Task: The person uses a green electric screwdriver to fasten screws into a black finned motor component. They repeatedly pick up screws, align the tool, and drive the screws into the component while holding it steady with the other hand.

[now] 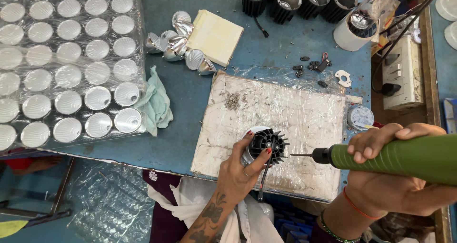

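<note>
Black finned lamp housing [267, 144] sits on a plastic-wrapped board [295, 114] at the near edge of the blue worktop [190, 95]. The left hand [240, 169] grips it, fingers [263, 158] closed around its rim, a thin black cable [263, 178] trailing down from it. The right hand [395, 176] has its fingers wrapped around a green electric screwdriver [404, 156], whose bit points at the housing from just beside it. A small heap of screws [232, 101] lies farther up the board. Beyond lie a green cloth [156, 105], loose silver reflectors [178, 45], and a yellow pad [215, 35]. A tray of reflectors [62, 62] fills the left, and more black housings [295, 2] stand at the far edge.
</note>
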